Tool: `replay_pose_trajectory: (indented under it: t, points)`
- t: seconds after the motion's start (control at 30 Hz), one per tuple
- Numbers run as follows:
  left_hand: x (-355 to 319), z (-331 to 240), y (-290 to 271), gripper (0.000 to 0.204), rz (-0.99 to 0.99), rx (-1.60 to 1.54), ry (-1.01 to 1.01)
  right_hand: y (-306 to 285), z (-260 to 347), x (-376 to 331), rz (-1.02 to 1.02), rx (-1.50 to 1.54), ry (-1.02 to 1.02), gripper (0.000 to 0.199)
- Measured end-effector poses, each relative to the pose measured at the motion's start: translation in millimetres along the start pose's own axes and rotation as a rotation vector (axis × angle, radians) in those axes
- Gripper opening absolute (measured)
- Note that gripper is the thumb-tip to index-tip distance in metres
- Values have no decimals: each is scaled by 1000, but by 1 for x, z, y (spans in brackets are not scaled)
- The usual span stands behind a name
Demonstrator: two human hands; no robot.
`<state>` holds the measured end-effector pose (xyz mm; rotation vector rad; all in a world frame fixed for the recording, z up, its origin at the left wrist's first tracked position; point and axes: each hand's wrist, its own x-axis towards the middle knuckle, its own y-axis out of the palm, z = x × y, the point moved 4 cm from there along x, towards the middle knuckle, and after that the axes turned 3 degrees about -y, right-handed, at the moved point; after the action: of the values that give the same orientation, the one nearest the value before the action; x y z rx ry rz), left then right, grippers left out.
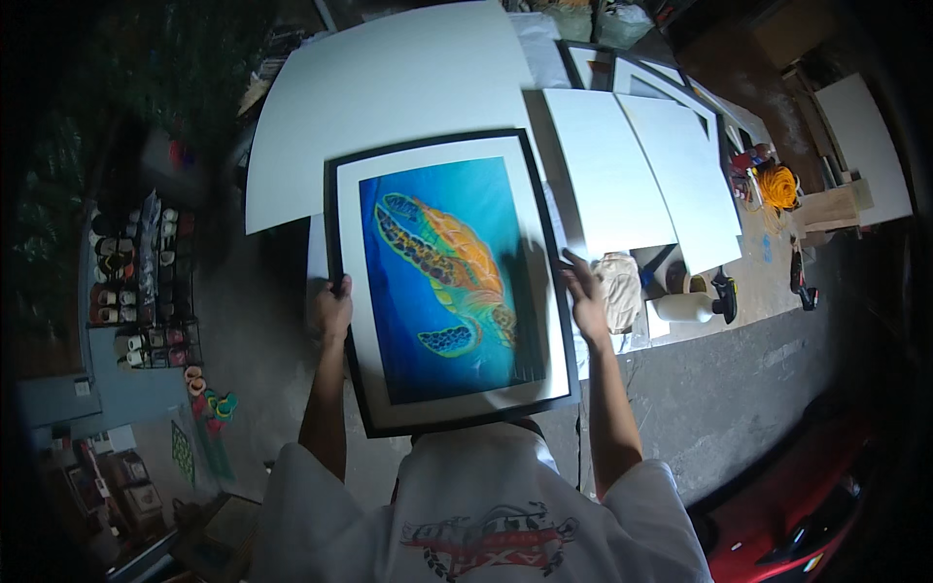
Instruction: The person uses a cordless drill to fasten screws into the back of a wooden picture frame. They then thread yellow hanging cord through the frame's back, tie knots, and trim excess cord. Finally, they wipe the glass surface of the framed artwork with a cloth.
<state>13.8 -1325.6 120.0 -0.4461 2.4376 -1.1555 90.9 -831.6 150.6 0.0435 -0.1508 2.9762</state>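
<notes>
Between my hands is a framed sea turtle picture point(442, 262), with a black frame, a white mat and a blue background. It is held up in front of my body, slightly tilted, its face toward me. My left hand point(333, 311) grips the frame's left edge, thumb on the front and the other fingers hidden behind. On the opposite edge, my right hand point(586, 299) holds the frame with its fingers along the side. Behind the picture, a large white board point(389, 87) lies on the worktable.
Two white panels point(612, 175) and empty black frames point(671, 83) lie on the table point(768, 282) to the right. A white spray bottle point(685, 308), a beige cloth point(618, 287) and orange cord point(777, 187) are there too. A shoe rack point(146, 282) stands left; a red vehicle point(797, 505) sits lower right.
</notes>
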Motion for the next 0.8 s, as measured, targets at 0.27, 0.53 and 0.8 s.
replay_pose_trajectory:
  t: [0.27,0.53,0.8]
  points:
    - [-14,-37,-12,68,-74,484,207,-60,-21,-47,-228,-1228,58,38]
    - [-81,-84,61,86,30,591,691,-95,-33,-59,-511,-936,-106,24]
    - [-123,-104,55,45,140,-154,496,-118,30,-138,-999,-215,149,44]
